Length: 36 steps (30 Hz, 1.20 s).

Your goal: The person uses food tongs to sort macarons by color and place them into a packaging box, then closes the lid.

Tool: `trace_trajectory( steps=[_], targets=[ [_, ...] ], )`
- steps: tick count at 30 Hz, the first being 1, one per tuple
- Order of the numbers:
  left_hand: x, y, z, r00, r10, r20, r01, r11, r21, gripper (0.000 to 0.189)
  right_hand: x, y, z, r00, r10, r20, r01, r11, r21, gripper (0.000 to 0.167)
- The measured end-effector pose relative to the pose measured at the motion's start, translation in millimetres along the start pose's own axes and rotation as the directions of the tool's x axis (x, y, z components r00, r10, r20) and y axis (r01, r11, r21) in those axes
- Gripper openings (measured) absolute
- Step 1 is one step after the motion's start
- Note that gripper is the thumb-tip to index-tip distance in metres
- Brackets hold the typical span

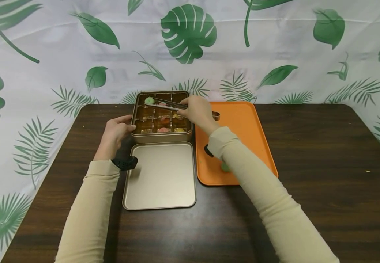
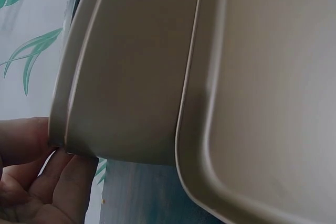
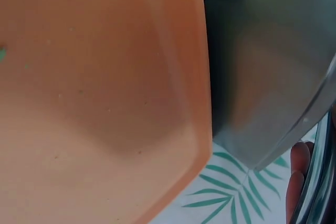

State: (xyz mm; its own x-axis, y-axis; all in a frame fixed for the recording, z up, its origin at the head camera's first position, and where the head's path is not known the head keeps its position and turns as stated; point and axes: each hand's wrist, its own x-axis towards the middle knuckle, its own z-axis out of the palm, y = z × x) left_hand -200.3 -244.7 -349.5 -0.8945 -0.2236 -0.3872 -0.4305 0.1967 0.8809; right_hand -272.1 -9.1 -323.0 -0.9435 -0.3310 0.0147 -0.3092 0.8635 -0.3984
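Observation:
My right hand (image 1: pixel 198 111) grips metal tongs (image 1: pixel 168 105) above a square gold tin (image 1: pixel 161 137). Between the tong tips is a round green piece that looks like a macaron (image 1: pixel 149 100), at the tin's far left compartment; whether it touches the bottom I cannot tell. Pink pieces (image 1: pixel 163 130) and yellow pieces (image 1: pixel 179 129) lie in other compartments of the tin's divided insert. At the tin's left side my left hand (image 1: pixel 115 132) holds the edge, thumb on the rim. In the right wrist view, part of the tongs (image 3: pixel 313 182) and some fingertips show at the right edge.
The tin's gold lid (image 1: pixel 161 175) lies on the dark wooden table (image 1: pixel 324 164) in front of the tin. Right of the tin is an orange tray (image 1: pixel 236 120) with crumbs and another green piece (image 1: pixel 225 167), partly hidden by my right sleeve. A leaf-patterned cloth (image 1: pixel 127 54) hangs behind.

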Motion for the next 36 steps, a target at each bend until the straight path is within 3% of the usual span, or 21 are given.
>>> trace_trajectory(
  steps=[12,18,31,36],
  targets=[
    [1.2,1.7,3.3,1.000,0.017,-0.005,-0.017,1.000,-0.001,0.056,-2.2,6,-8,0.998,0.058,-0.002,-0.058,0.998,0.031,0.050],
    [-1.5,1.2,1.1,1.000,0.005,0.001,-0.005,1.000,0.017,0.056,-9.3,19,-26,0.997,-0.034,-0.068,0.029,0.998,-0.062,0.047],
    [-3.5,-1.9,0.4,1.000,0.010,-0.006,-0.010,0.999,0.031,0.055,-48.8,58,-66,0.990,-0.123,-0.065,0.118,0.990,-0.075,0.048],
    [-4.0,-0.7,1.4,1.000,0.017,-0.001,-0.017,0.999,0.035,0.055,-70.3,76,-77,0.992,-0.125,-0.030,0.121,0.988,-0.095,0.050]
  ],
)
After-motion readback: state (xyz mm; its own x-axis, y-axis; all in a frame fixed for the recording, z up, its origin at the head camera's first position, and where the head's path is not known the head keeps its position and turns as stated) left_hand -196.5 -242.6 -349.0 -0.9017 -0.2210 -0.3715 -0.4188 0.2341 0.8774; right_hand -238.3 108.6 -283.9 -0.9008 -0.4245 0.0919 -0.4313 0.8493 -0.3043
